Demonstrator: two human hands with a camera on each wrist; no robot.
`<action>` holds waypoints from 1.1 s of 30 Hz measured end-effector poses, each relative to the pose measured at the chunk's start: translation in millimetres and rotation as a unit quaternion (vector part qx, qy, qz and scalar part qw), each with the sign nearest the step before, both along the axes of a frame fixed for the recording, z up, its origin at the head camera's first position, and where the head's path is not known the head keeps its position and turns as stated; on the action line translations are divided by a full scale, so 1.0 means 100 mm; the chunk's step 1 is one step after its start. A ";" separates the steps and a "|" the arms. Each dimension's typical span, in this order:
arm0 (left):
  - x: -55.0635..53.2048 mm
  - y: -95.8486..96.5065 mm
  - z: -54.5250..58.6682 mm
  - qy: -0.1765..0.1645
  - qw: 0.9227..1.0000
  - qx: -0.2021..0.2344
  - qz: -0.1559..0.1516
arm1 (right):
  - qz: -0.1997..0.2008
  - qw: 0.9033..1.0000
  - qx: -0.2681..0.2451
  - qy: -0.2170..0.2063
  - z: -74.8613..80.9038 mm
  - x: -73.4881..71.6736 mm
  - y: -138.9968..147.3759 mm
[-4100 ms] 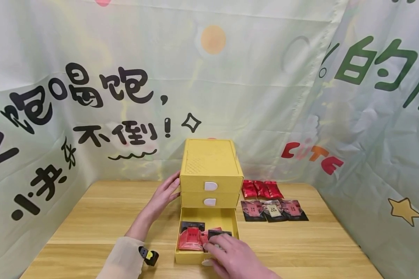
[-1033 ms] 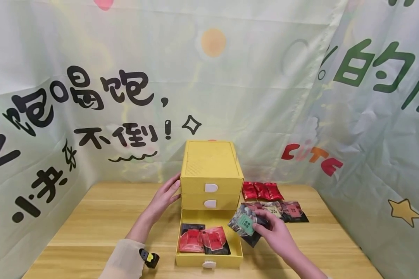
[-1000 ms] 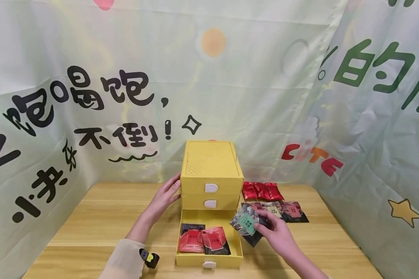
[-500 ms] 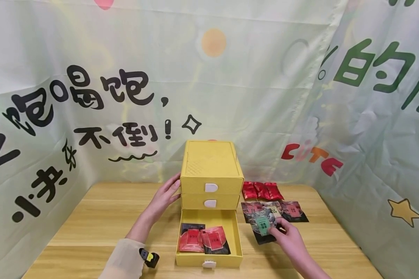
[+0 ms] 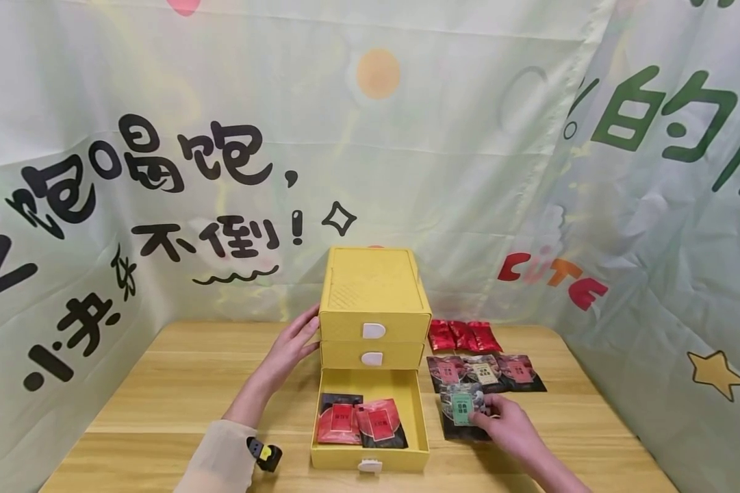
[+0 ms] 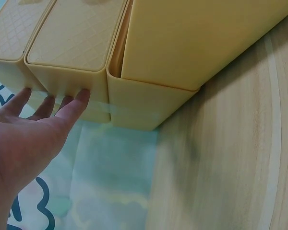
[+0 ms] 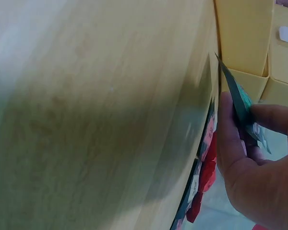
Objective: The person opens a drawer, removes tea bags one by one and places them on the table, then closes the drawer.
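My right hand (image 5: 508,426) pinches a dark sachet with a green label (image 5: 461,409) between thumb and fingers, to the right of the pulled-out drawer. In the right wrist view the green-labelled sachet (image 7: 237,98) is seen nearly edge-on, over the table. The fingertips of my left hand (image 5: 289,348) touch the left side of the yellow drawer unit (image 5: 372,281); the left wrist view shows those fingers straight against its wall. Two sachets with red labels, one (image 5: 339,419) beside the other (image 5: 382,423), lie in the bottom drawer (image 5: 370,457).
Right of the unit, three sachets (image 5: 485,373) lie in a row on the wooden table (image 5: 209,383). Behind them is a row of shiny red packets (image 5: 463,336). The upper two drawers are closed. Printed cloth (image 5: 443,171) hangs around the table.
The right hand has taken the green-labelled sachet out of the drawer, moved it right, and lowered it in front of the row of sachets. The left hand stays at the drawer unit.
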State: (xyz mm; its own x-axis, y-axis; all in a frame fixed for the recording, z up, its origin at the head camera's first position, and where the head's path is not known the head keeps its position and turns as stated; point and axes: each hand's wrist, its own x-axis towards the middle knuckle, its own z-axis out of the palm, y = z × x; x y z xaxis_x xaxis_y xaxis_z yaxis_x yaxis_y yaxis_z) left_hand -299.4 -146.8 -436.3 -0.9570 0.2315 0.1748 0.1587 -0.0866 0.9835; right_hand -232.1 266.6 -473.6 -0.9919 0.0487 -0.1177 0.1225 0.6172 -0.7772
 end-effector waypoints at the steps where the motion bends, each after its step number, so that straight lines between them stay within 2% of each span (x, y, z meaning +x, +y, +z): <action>1: 0.00 0.00 0.00 0.001 1.000 0.000 -0.001 | 0.001 1.000 0.004 -0.002 -0.01 -0.01 0.00; 6: 0.00 0.00 0.00 0.000 1.000 0.003 -0.003 | 0.001 1.000 0.021 -0.001 -0.08 -0.05 -0.01; 12: 0.00 0.01 0.00 0.003 1.000 0.004 0.001 | 0.005 0.998 0.067 0.011 -0.11 -0.07 0.00; 23: 0.00 0.01 0.00 0.006 1.000 0.003 0.006 | 0.039 0.988 0.151 0.014 -0.10 -0.09 -0.02; 33: -0.01 0.00 -0.01 0.010 1.000 -0.001 -0.001 | 0.042 0.985 0.169 0.002 -0.14 -0.15 -0.03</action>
